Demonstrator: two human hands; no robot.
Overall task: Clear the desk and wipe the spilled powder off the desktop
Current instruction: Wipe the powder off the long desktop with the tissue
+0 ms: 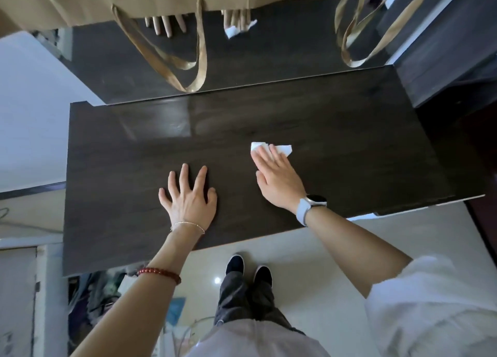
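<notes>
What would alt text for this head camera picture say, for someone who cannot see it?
Seen from above, a person's right hand presses a white tissue flat on a dark wooden desktop, while the left hand rests spread beside it. A mirror behind reflects both hands.

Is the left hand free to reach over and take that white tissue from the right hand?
Probably yes. The left hand lies flat and holds nothing, and only bare desktop separates it from the tissue under the right hand.

Open dark desktop (349,130) all around; only left hand (188,198) flat at centre and right hand (277,176) on tissue (269,148) (well apart) occupying it. Bag handles (185,60) hanging behind.
</notes>
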